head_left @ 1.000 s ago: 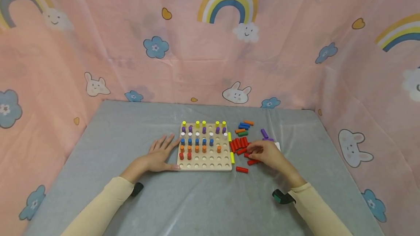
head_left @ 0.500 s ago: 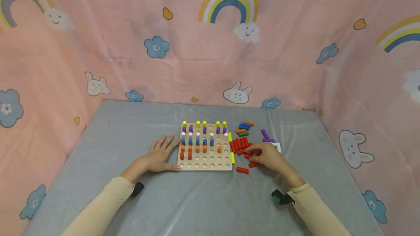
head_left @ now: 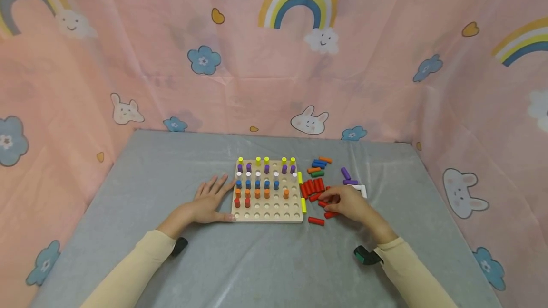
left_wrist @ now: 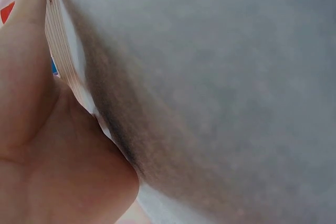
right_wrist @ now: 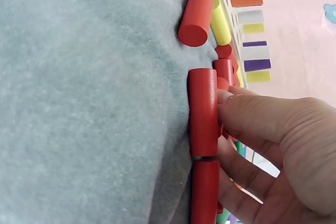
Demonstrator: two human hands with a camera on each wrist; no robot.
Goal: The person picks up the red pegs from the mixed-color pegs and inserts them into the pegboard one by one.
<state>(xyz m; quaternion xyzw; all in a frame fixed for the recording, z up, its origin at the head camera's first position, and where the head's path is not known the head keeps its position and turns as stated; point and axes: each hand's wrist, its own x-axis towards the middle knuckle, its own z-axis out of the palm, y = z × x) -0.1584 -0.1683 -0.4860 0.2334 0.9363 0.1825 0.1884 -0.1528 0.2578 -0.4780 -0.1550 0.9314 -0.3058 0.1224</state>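
Fingers of the left hand point(head_left: 207, 205) spread beside a light wooden pegboard point(head_left: 262, 210), thumb at its near left corner. Right of it, the right hand point(head_left: 348, 202) curls its fingers among loose red cylindrical pegs point(right_wrist: 203, 111); whether they pinch one, I cannot tell.

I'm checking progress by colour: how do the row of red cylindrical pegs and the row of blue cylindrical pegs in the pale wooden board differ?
The red row has two pegs standing; the blue row has five. The red row sits nearer the camera than the blue row. Beside the board lie more loose red pegs than loose blue pegs. Both rows start at the left and leave open holes to the right.
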